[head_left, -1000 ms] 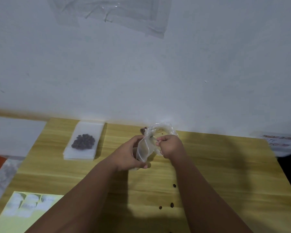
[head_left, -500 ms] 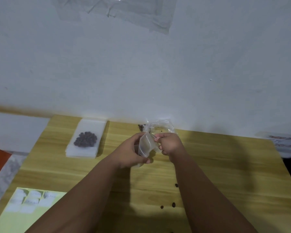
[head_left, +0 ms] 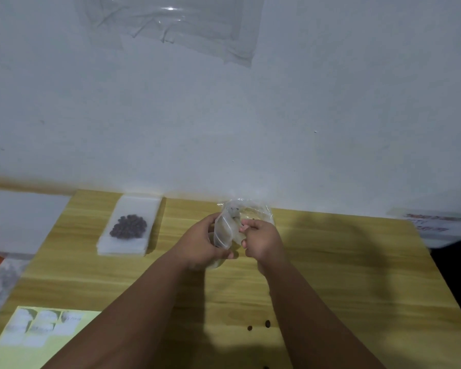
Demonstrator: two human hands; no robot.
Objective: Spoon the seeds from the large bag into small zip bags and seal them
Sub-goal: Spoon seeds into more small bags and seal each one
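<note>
A small clear zip bag (head_left: pixel 224 231) is held upright between both hands above the wooden table (head_left: pixel 343 275). My left hand (head_left: pixel 200 245) grips its left side and bottom. My right hand (head_left: pixel 261 242) pinches its right edge with curled fingers. Just behind the hands stands the large crumpled clear bag (head_left: pixel 253 210), with a few dark seeds visible inside. No spoon is visible. A stack of flat small bags (head_left: pixel 129 226) at the far left carries a pile of dark seeds (head_left: pixel 128 226) inside the top bag.
A few loose seeds (head_left: pixel 258 326) lie on the table near its front. A yellow sheet with white labels (head_left: pixel 37 331) sits at the front left corner. The wall runs along the table's back edge. Papers (head_left: pixel 431 222) lie at the far right.
Both hands stayed on the small bag and worked along its top edge, with the bag shifting slightly between them. The camera view tilted a little.
</note>
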